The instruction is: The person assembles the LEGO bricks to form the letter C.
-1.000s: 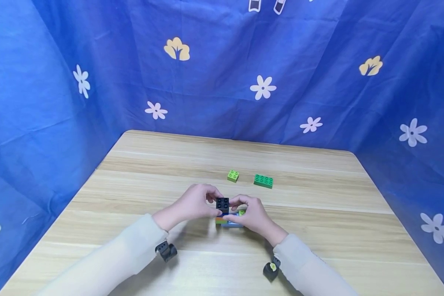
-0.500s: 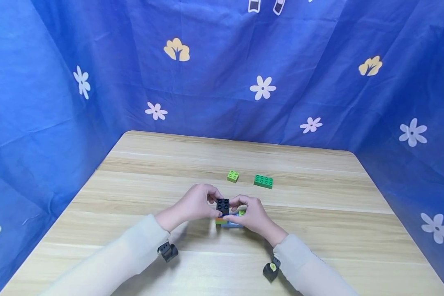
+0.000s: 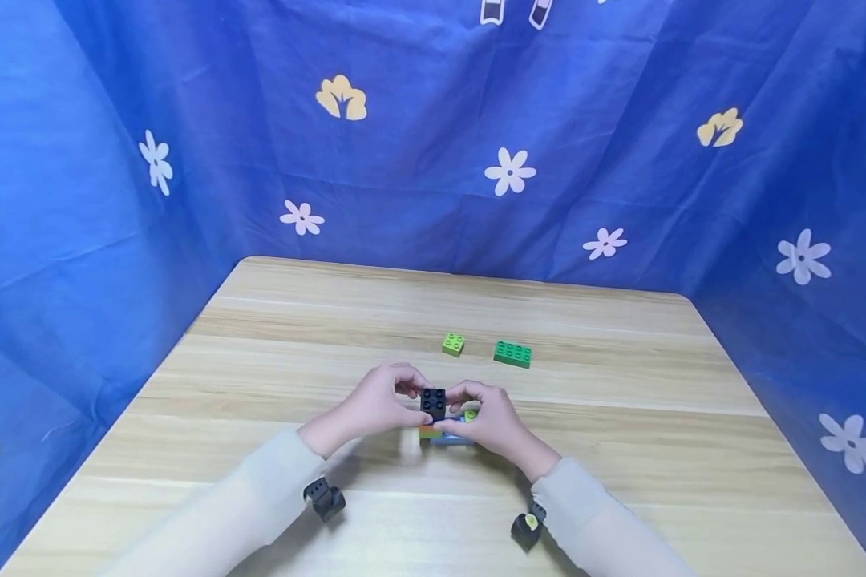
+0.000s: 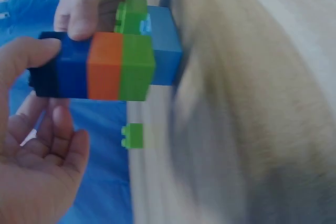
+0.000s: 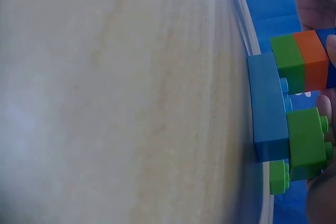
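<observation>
A stack of toy building bricks stands between the hands. Its base is a long light-blue brick (image 5: pixel 269 108). One end carries a green brick (image 4: pixel 137 69), then an orange brick (image 4: pixel 105 66), a dark-blue brick (image 4: pixel 72 74) and a black brick (image 3: pixel 433 403) on top. On the base's other end sits another green brick (image 5: pixel 305 142). My left hand (image 3: pixel 382 398) pinches the black brick, thumb on its near side. With thumb and fingers, my right hand (image 3: pixel 494 415) holds the dark-blue brick just below; its far fingertips are partly hidden.
Beyond the hands, a small lime-green brick (image 3: pixel 453 344) and a longer green brick (image 3: pixel 512 353) lie on the wooden table (image 3: pixel 592 336). A blue patterned cloth (image 3: pixel 418 144) hangs behind and along both sides.
The left hand and the black brick have sunk very slightly. The right hand keeps its hold, and the loose bricks have stayed where they were.
</observation>
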